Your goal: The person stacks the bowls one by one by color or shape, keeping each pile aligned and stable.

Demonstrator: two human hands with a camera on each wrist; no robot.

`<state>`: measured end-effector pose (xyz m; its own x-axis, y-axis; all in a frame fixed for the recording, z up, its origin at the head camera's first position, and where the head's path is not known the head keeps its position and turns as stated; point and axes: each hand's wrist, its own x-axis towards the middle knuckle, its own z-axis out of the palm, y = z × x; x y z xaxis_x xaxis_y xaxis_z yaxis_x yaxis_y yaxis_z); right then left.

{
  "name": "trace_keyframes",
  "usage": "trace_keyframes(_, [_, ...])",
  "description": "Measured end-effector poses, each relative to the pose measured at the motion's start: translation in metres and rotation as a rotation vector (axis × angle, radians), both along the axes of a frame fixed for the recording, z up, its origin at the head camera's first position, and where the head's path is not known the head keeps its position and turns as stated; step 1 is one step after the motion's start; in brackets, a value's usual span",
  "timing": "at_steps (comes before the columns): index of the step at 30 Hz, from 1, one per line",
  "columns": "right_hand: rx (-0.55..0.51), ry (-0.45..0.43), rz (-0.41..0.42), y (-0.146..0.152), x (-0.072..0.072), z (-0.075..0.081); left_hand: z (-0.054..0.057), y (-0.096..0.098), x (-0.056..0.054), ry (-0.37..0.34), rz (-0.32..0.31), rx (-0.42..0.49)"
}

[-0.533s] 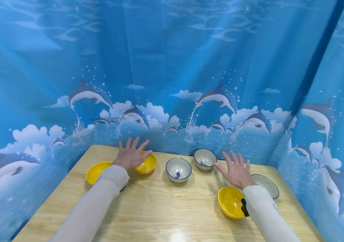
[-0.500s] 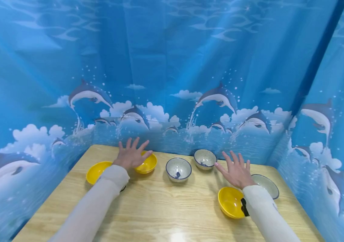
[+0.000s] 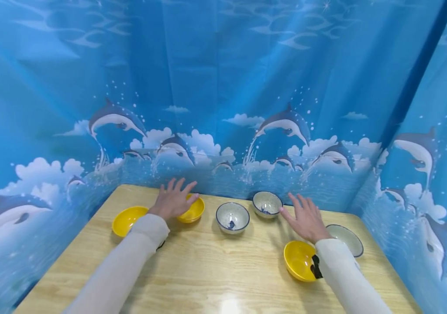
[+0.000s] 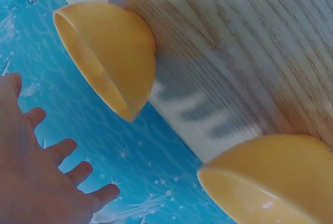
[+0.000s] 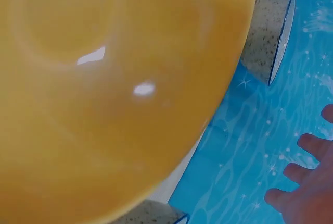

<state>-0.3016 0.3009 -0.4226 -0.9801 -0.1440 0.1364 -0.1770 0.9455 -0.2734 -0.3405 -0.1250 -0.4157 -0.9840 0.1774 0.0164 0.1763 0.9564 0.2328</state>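
My left hand point(image 3: 171, 203) hovers with spread fingers above the table, overlapping a yellow bowl point(image 3: 190, 213) in the head view. A second yellow bowl point(image 3: 126, 220) sits left of that wrist. In the left wrist view, both yellow bowls stand apart from the fingers point(image 4: 62, 150). My right hand point(image 3: 304, 219) is also held up, fingers extended, holding nothing. Just below its wrist is a third yellow bowl point(image 3: 299, 261), which fills much of the right wrist view. A speckled blue-rimmed bowl point(image 3: 266, 204) is beside the right thumb, and another point(image 3: 232, 218) stands between the hands.
Partly behind the right wrist lies a speckled dish point(image 3: 347, 239) with a dark rim. The bowls stand on a light wooden table point(image 3: 208, 270). Blue curtains point(image 3: 215, 87) printed with dolphins hang behind the table and along its sides.
The head view has shifted very slightly, so the table and bowls sit a little higher. The fingers of both hands look slightly more bent; the bowls keep their places.
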Motion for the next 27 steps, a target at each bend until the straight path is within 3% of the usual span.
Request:
trace_keyframes(10, [-0.138, -0.038, 0.038, -0.016, 0.002, -0.002, -0.005, 0.016, 0.001, 0.054, -0.046, 0.028])
trace_keyframes(21, [-0.266, -0.056, 0.06, -0.041, 0.001, -0.005, -0.008, 0.043, 0.007, 0.066, -0.105, 0.17])
trace_keyframes(27, [-0.294, -0.054, 0.092, -0.058, 0.0, -0.011, -0.011, 0.052, 0.012, 0.032, -0.135, 0.259])
